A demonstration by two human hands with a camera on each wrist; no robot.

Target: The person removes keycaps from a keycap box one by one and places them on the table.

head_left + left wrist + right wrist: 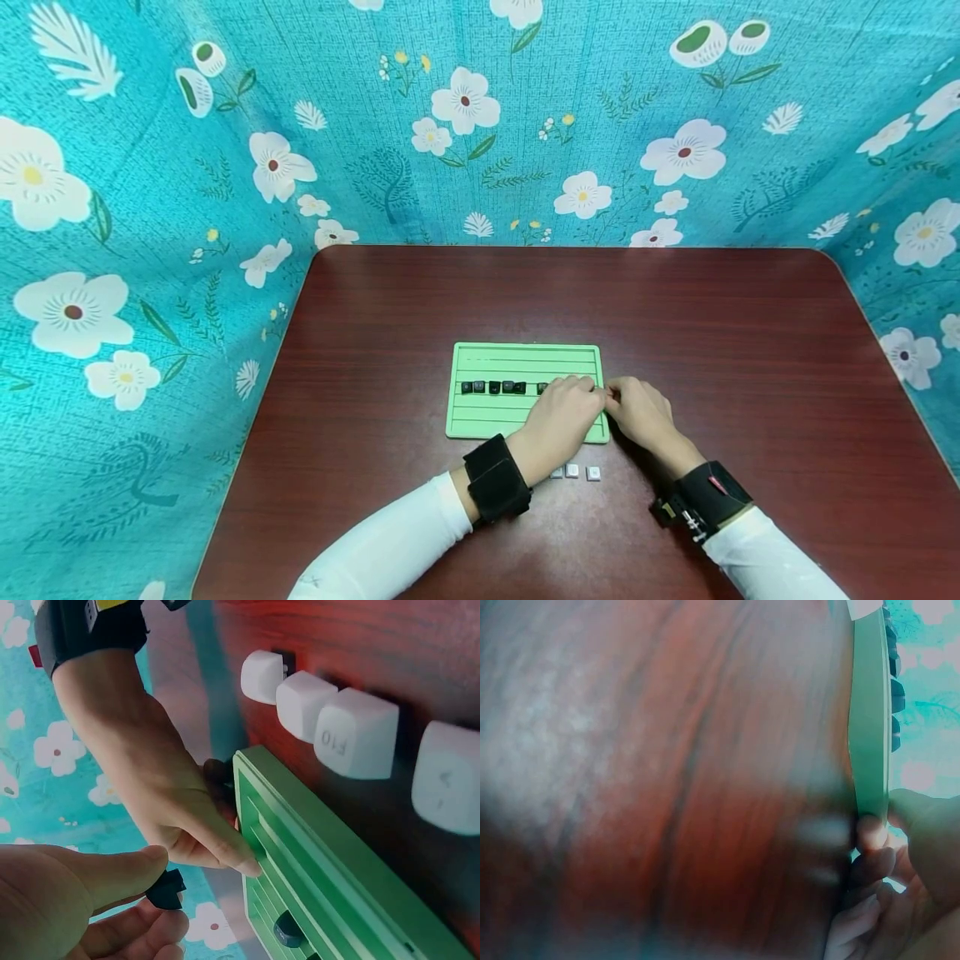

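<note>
Here, the left hand (558, 423) is pinching a black keycap (166, 892), the right hand (643, 414) the green tray's right edge (599, 360).
</note>
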